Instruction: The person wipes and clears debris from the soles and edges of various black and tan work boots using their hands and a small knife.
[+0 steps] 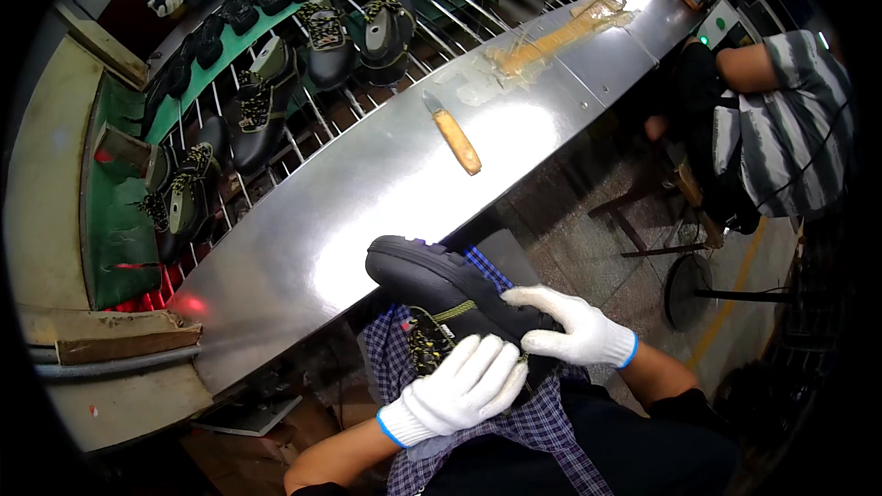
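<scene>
A black work shoe [432, 277] with yellow stitching and yellow-black laces lies tilted over my lap, its toe pointing up and left by the metal table's edge. My left hand [459, 388], in a white knit glove with a blue cuff, is closed on the shoe by its laces and opening. Gloved the same way, my right hand [577, 331] grips the heel end with the thumb across its side. A checked cloth [542, 432] covers my lap under the shoe. The fingertips of my left hand partly hide the shoe's collar.
A knife [457, 140] with a wooden handle lies on the metal table [285, 248]. Beyond it, several black shoes [331, 46] stand on a roller rack with green matting. Brown tape [560, 37] covers part of the tabletop. A person in a striped shirt [799, 129] sits at right.
</scene>
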`<state>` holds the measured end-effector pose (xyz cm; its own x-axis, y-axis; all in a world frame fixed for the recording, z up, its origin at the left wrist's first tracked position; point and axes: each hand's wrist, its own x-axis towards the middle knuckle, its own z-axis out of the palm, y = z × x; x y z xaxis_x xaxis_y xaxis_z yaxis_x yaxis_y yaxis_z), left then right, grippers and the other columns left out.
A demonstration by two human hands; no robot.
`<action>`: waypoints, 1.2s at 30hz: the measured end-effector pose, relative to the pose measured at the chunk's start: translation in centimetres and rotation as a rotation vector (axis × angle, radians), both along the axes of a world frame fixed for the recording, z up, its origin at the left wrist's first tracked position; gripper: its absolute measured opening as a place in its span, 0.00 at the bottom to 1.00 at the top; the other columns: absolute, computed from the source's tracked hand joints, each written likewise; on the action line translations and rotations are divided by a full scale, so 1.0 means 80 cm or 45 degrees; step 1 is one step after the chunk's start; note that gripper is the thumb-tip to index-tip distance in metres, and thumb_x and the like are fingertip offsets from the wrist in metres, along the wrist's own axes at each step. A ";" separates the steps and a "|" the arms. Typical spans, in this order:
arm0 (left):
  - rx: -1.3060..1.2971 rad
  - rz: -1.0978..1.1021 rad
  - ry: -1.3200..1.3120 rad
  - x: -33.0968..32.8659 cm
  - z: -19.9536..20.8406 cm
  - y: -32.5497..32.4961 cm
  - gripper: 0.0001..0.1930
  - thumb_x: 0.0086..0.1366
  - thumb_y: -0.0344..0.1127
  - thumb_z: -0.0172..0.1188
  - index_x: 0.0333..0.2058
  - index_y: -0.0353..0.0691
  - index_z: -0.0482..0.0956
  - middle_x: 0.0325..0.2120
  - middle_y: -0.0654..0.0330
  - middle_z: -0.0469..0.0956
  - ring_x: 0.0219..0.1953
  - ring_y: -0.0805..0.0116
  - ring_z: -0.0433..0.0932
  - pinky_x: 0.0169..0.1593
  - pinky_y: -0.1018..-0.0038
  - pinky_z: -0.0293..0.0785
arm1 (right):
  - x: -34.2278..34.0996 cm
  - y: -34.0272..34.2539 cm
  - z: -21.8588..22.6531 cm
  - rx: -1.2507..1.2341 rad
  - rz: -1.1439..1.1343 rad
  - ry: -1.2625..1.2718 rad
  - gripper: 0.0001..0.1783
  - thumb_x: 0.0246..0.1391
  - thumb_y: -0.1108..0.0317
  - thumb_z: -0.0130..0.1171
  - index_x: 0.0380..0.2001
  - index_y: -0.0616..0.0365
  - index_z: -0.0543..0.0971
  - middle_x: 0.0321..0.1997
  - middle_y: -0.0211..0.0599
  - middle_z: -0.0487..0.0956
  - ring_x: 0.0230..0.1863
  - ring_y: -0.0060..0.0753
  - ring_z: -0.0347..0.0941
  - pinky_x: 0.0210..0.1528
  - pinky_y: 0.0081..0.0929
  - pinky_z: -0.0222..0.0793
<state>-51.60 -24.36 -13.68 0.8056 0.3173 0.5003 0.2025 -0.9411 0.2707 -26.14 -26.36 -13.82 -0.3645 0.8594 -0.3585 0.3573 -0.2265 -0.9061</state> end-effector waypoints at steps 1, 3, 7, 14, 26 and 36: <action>-0.013 -0.005 0.026 0.000 0.000 0.000 0.17 0.62 0.32 0.69 0.49 0.36 0.81 0.46 0.50 0.82 0.44 0.54 0.84 0.48 0.61 0.84 | -0.002 0.005 0.008 -0.015 0.023 -0.097 0.39 0.63 0.55 0.68 0.72 0.63 0.70 0.67 0.56 0.77 0.70 0.51 0.75 0.73 0.42 0.70; 0.009 0.008 0.030 -0.001 -0.006 -0.004 0.17 0.63 0.32 0.68 0.50 0.36 0.81 0.46 0.50 0.82 0.45 0.54 0.84 0.49 0.61 0.85 | -0.004 0.024 0.018 -0.082 0.090 -0.231 0.38 0.63 0.50 0.67 0.69 0.62 0.73 0.64 0.57 0.80 0.65 0.52 0.79 0.70 0.43 0.74; 0.024 0.022 0.017 -0.003 -0.010 -0.004 0.17 0.63 0.32 0.68 0.50 0.36 0.81 0.46 0.50 0.82 0.46 0.53 0.85 0.50 0.60 0.85 | -0.021 0.053 0.014 -0.090 0.099 -0.304 0.40 0.61 0.48 0.68 0.69 0.61 0.70 0.63 0.55 0.79 0.64 0.52 0.80 0.68 0.44 0.75; 0.081 -0.007 0.015 -0.006 -0.007 -0.006 0.17 0.63 0.33 0.68 0.50 0.35 0.82 0.48 0.49 0.81 0.47 0.52 0.84 0.51 0.59 0.85 | -0.074 0.145 0.006 0.071 0.062 -0.050 0.44 0.59 0.59 0.69 0.73 0.64 0.63 0.69 0.59 0.74 0.72 0.52 0.73 0.75 0.43 0.69; -0.228 0.617 -0.337 -0.111 0.114 0.069 0.36 0.52 0.41 0.85 0.55 0.31 0.76 0.47 0.46 0.81 0.44 0.48 0.86 0.49 0.61 0.84 | -0.166 0.283 0.033 0.082 0.367 1.393 0.25 0.71 0.56 0.58 0.62 0.63 0.77 0.60 0.43 0.82 0.64 0.38 0.77 0.72 0.40 0.68; -0.629 1.178 0.213 -0.174 0.216 0.190 0.52 0.55 0.54 0.77 0.77 0.59 0.62 0.67 0.45 0.74 0.66 0.44 0.77 0.69 0.57 0.74 | -0.255 0.357 0.086 -0.106 0.320 1.241 0.26 0.67 0.56 0.64 0.65 0.48 0.73 0.65 0.32 0.75 0.65 0.33 0.75 0.69 0.39 0.74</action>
<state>-65.51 -9.17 3.59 0.1930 0.9797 0.0536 0.8534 -0.1946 0.4835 -46.51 2.19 -6.90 -0.6977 0.7032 0.1370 -0.4845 -0.3223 -0.8133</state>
